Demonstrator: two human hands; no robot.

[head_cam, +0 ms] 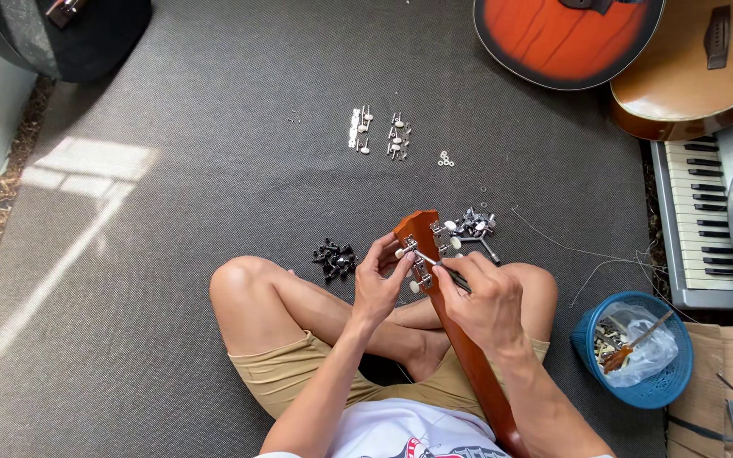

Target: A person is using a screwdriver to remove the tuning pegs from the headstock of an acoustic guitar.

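**Across the lap: screwdriver on headstock tuner**

Over crossed legs on the grey carpet point(214, 170), the guitar neck point(468, 356) lay slanting up from the lap, headstock point(422, 233) pointing away. Left hand point(377, 284) was closed round the headstock's near edge, fingertips pinching a white-knobbed tuner point(409, 248) against the wood. Right hand point(485, 305) was clenched on a thin screwdriver point(443, 267), tip meeting the tuner plate; whether it sat in a screw was too small to tell.

Surroundings: black tuners point(334, 257) heaped just beside the left knee; chrome tuners point(472, 225) just beyond the headstock; two more tuner strips point(379, 131) and small washers point(444, 159) further out on the carpet. Loose strings point(587, 254) trailed to the right toward a blue basket point(638, 356). Two guitar bodies point(604, 42) and a keyboard point(697, 220) lay at the right edge.

Judgement on technique: the blade should stand square to the screw head, pressed firmly before turning, while the left hand keeps the plate flat and aligned. A slanted tip would likely slip and mar the finish
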